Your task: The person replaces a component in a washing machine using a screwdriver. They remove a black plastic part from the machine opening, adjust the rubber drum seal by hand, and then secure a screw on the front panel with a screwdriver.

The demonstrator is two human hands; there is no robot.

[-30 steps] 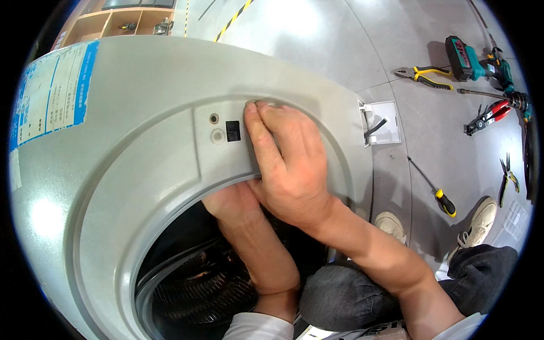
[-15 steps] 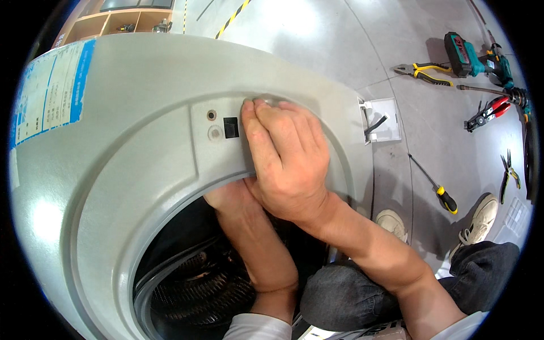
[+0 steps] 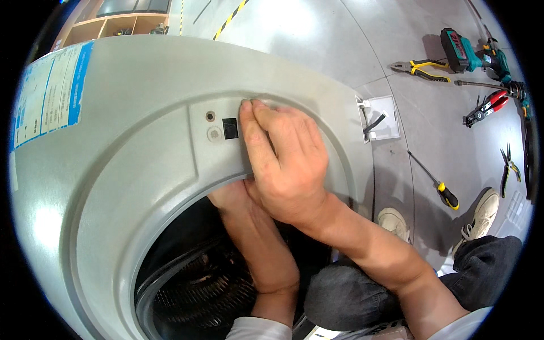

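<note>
The grey front panel of a washing machine [image 3: 153, 73] fills the left and middle. My left hand [image 3: 231, 194] reaches through its round door opening and up behind the rim, its fingers hidden by the panel. On the front face my right hand [image 3: 286, 153] is closed, fingers bent and pressed together. Its fingertips touch the panel just right of a square black slot [image 3: 230, 128]; anything under them is hidden. A small screw hole [image 3: 210, 116] and a round pale spot [image 3: 213, 134] sit left of the slot. Inside the opening shows a dark perforated drum [image 3: 209, 294].
An open white flap [image 3: 384, 118] juts from the panel's right side. On the floor lie combination pliers [image 3: 419, 69], a teal cordless drill [image 3: 462, 54], red-handled pliers [image 3: 486, 109], a screwdriver [image 3: 446, 195] and long-nose pliers [image 3: 509, 170]. A wooden compartment shelf [image 3: 85, 31] stands at the far left.
Both hands keep nearly the same places; the left wrist has shifted slightly to the right. The view has moved a little.
</note>
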